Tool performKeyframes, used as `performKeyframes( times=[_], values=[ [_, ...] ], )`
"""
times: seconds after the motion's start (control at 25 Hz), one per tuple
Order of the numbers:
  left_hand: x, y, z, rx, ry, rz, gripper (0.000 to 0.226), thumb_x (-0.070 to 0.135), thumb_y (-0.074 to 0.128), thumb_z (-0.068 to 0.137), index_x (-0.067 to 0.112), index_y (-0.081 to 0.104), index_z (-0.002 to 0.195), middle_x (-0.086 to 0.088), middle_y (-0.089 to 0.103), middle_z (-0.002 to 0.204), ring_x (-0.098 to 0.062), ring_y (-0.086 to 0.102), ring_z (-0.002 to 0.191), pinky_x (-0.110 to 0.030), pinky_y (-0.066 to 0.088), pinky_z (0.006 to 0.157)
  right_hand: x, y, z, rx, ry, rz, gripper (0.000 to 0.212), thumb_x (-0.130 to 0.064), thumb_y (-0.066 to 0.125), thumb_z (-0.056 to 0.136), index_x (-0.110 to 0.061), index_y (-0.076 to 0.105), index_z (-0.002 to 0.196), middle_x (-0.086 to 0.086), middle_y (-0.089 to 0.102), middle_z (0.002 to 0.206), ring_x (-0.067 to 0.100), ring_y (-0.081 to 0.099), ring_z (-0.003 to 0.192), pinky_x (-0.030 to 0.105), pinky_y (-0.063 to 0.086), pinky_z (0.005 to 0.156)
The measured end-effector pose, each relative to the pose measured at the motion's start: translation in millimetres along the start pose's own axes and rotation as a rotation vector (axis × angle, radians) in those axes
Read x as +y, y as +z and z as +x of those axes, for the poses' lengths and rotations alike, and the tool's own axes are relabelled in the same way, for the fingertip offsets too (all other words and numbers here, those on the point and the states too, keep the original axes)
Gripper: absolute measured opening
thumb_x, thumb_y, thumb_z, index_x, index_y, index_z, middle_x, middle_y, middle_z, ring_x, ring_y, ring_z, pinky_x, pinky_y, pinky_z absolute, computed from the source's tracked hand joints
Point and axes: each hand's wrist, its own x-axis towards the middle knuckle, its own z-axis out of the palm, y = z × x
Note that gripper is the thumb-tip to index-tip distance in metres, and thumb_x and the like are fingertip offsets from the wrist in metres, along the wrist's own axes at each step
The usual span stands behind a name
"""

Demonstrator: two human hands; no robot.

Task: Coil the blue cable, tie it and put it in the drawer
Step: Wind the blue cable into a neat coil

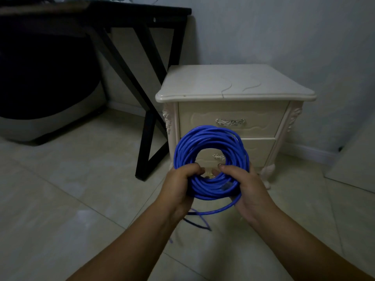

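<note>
Both hands gripped the lower arc of the coiled blue cable (211, 159), the left hand (178, 185) curled round one side, the right hand (247, 189) round the other. A loose tail trailed beneath, seemingly to the floor. Behind stood the nightstand (233, 86), both drawers (231, 120) closed.

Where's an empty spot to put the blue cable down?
The cream nightstand's top is bare. The floor tiles near the black desk leg are bare too. Crowded: right below the blue coil, where its loose tail hangs.
</note>
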Motion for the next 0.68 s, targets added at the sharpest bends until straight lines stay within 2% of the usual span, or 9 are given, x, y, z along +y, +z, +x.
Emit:
performKeyframes(
  times=[0.08,0.16,0.24,0.32,0.36,0.44,0.52,0.6,0.68],
  values=[
    [3.0,0.0,-1.7,-0.007,-0.046,0.062,0.016,-0.006,0.059,0.079,0.008,0.067,0.074,-0.014,0.063,0.077,-0.026,0.064,0.076,-0.04,0.053,0.079,-0.2,-1.1,3.0,0.057,0.003,-0.064,0.047,0.009,0.063,0.073,-0.016,0.06,0.113,0.022,0.059,0.089,0.036,0.061,0.078,0.047,0.053,0.075],
    [11.8,-0.7,-1.3,-0.025,-0.031,0.218,0.019,0.002,0.067,0.081,0.011,0.069,0.097,-0.016,0.072,0.098,-0.027,0.07,0.089,-0.043,0.055,0.087,-5.6,-0.9,4.1,0.09,-0.017,-0.102,0.047,0.013,0.058,0.071,-0.019,0.061,0.105,0.019,0.056,0.085,0.031,0.059,0.074,0.042,0.051,0.069],
    [23.3,-4.6,1.6,-0.067,0.072,0.445,0.049,0.007,0.072,0.079,0.021,0.057,0.123,-0.008,0.069,0.113,-0.022,0.07,0.096,-0.041,0.057,0.087,-16.5,-3.2,5.1,0.099,-0.073,-0.237,0.049,0.013,0.057,0.069,-0.02,0.061,0.105,0.012,0.056,0.078,0.025,0.059,0.067,0.036,0.05,0.061],
    [34.2,-7.6,1.1,-0.138,0.217,0.703,0.079,0.006,0.077,0.075,0.035,0.04,0.139,0.005,0.062,0.119,-0.01,0.068,0.098,-0.029,0.058,0.082,-29.7,-4.2,2.5,0.049,-0.162,-0.542,0.051,0.009,0.062,0.07,-0.027,0.059,0.106,0.001,0.06,0.074,0.015,0.059,0.057,0.029,0.049,0.054],
    [36.7,-8.7,0.0,-0.197,0.278,0.857,0.089,0.007,0.078,0.073,0.039,0.033,0.142,0.011,0.057,0.124,-0.005,0.066,0.1,-0.023,0.056,0.081,-34.5,-3.0,-0.1,-0.006,-0.215,-0.735,0.053,0.004,0.066,0.069,-0.033,0.057,0.106,-0.005,0.063,0.079,0.01,0.062,0.061,0.026,0.051,0.056],
    [34.8,-9.3,-1.5,-0.323,0.371,1.171,0.096,0.014,0.08,0.07,0.044,0.027,0.144,0.014,0.048,0.13,0.0,0.059,0.105,-0.017,0.053,0.084,-37.7,2.4,-6.7,-0.163,-0.324,-1.122,0.063,-0.007,0.072,0.066,-0.039,0.053,0.117,-0.013,0.061,0.101,0.007,0.062,0.083,0.024,0.051,0.069],
    [28.5,-6.7,-3.4,-0.384,0.438,1.318,0.088,0.018,0.08,0.067,0.044,0.035,0.138,0.017,0.054,0.121,0.004,0.056,0.103,-0.014,0.049,0.086,-31.6,7.3,-12.6,-0.273,-0.411,-1.348,0.073,-0.014,0.073,0.066,-0.041,0.046,0.128,-0.017,0.051,0.112,0.007,0.055,0.097,0.024,0.048,0.079],
    [24.3,-4.3,-5.0,-0.347,0.449,1.315,0.068,0.015,0.079,0.066,0.041,0.048,0.121,0.016,0.062,0.103,0.005,0.06,0.09,-0.014,0.052,0.078,-27.1,7.6,-15.1,-0.276,-0.456,-1.336,0.076,-0.018,0.074,0.067,-0.042,0.04,0.131,-0.017,0.049,0.112,0.006,0.055,0.098,0.024,0.05,0.079],
    [23.3,-2.3,-6.9,-0.268,0.426,1.264,0.052,0.011,0.078,0.065,0.031,0.056,0.108,0.01,0.065,0.092,-0.001,0.063,0.08,-0.021,0.055,0.073,-28.8,3.0,-13.7,-0.285,-0.471,-1.269,0.079,-0.02,0.076,0.067,-0.043,0.036,0.132,-0.015,0.052,0.115,0.003,0.057,0.096,0.018,0.051,0.075]
  ],
)
